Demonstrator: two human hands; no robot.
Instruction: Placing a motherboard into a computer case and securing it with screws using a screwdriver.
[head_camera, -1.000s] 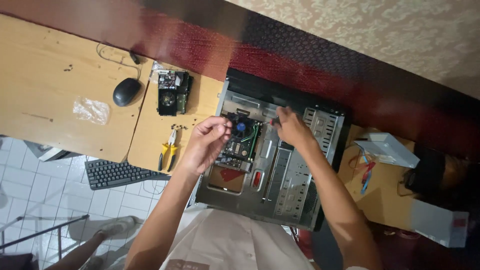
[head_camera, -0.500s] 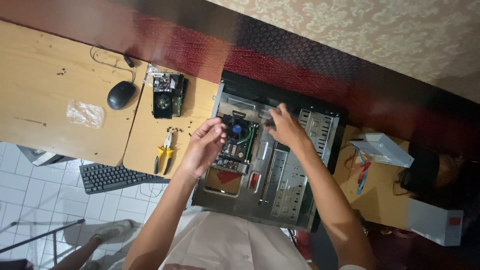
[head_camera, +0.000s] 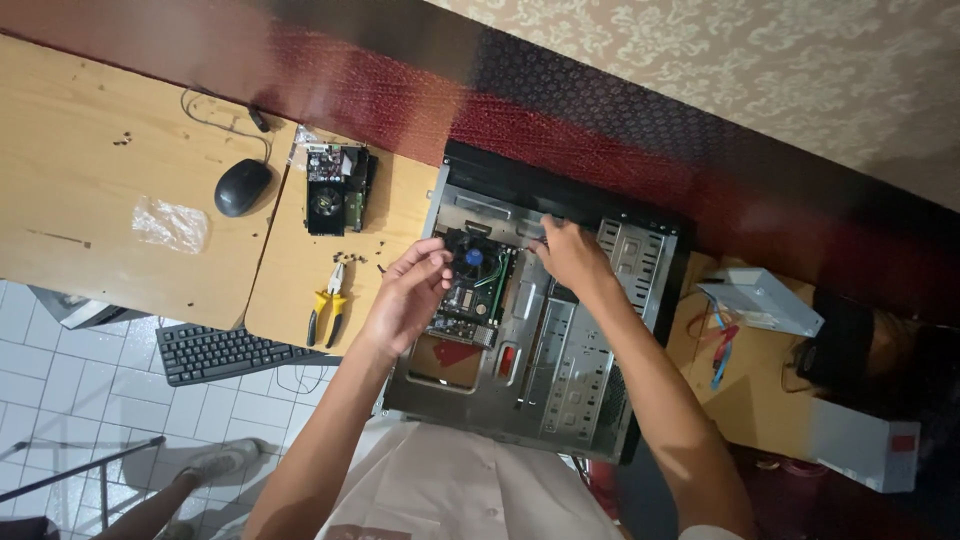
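Head view: an open computer case (head_camera: 560, 400) lies at the frame's centre on a wooden tabletop (head_camera: 90, 150). The left hand (head_camera: 408, 292) curls its fingers against the left edge of the green circuit board (head_camera: 475, 290) inside the case. The right hand (head_camera: 568, 255), just right of the board, pinches something too small to tell. Yellow-handled pliers (head_camera: 328, 305), a black mouse (head_camera: 242, 187) and a keyboard (head_camera: 220, 352) lie at left.
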